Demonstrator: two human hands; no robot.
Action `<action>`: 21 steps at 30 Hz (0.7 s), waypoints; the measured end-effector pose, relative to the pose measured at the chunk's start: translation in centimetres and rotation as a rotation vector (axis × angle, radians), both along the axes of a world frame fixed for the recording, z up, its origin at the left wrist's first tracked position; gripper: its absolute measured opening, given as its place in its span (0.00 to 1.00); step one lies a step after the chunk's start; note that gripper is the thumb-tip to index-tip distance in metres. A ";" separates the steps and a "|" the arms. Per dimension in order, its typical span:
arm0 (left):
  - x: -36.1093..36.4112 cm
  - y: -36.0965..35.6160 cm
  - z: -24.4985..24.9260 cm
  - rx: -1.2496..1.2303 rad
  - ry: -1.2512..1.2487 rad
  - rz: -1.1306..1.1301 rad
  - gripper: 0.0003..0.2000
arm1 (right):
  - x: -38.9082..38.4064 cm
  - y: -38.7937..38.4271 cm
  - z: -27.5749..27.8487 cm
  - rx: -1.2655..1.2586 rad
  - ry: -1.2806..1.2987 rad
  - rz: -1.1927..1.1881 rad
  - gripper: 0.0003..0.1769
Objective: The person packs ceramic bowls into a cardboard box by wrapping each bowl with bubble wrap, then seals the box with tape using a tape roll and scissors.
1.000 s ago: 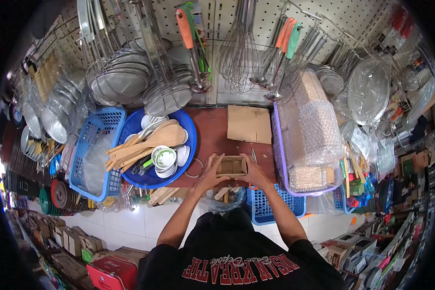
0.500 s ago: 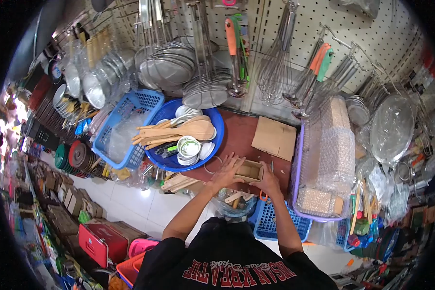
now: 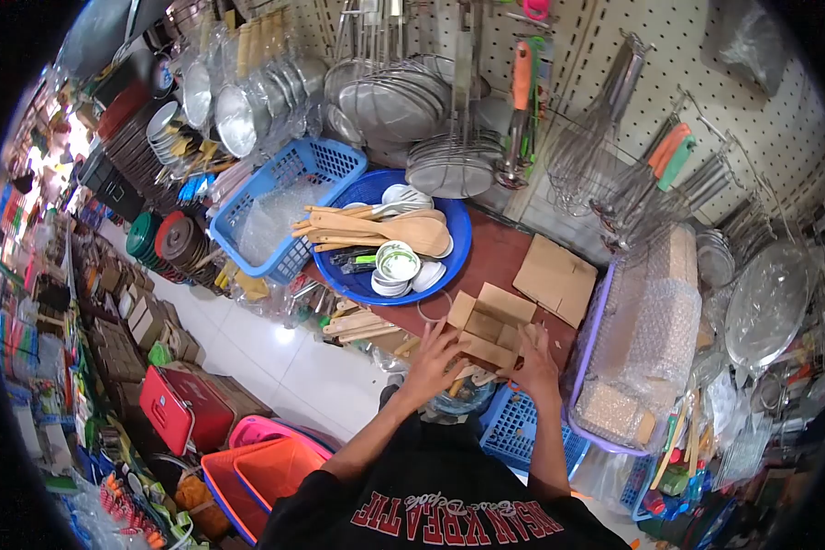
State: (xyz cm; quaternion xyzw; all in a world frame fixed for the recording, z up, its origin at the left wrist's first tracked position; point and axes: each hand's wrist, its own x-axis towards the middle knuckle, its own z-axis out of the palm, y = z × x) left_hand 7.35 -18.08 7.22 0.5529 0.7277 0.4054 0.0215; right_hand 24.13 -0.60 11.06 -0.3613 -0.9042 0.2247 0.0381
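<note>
Pegboard wall (image 3: 706,82) hung with utensils backs a reddish tabletop (image 3: 497,261), where a blue basin (image 3: 362,191) sits left of the open-flapped cardboard box (image 3: 486,327); left hand (image 3: 434,359) and right hand (image 3: 538,356) clasp its near corners from either side, equally close

A white pegboard wall (image 3: 761,101) rises behind the reddish-brown table (image 3: 497,261); glossy white floor tiles (image 3: 275,362) spread below it, catching light.
</note>
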 end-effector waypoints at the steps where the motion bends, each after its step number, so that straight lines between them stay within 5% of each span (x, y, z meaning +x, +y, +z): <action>1: 0.1 -1.4 -0.2 -0.009 -0.157 0.015 0.16 | 0.3 -0.3 0.5 0.001 0.001 0.011 0.52; 3: 0.1 -4.1 -0.7 -0.025 -0.470 0.035 0.11 | 0.0 -0.9 1.2 0.023 0.047 -0.002 0.44; 10: -5.8 -7.0 3.1 0.085 -0.369 0.249 0.08 | -8.2 -4.9 3.1 -0.099 0.375 0.002 0.18; 16: -16.6 -3.4 4.7 0.098 0.008 0.356 0.09 | -20.0 -3.5 1.6 0.002 0.334 0.221 0.13; 19: -20.4 -1.0 2.6 -0.084 -0.028 0.398 0.11 | -25.2 -2.4 -0.8 0.179 0.151 0.236 0.18; 21: -22.0 0.3 1.4 -0.217 -0.136 0.374 0.15 | -27.4 -1.9 -1.6 0.084 -0.042 0.213 0.24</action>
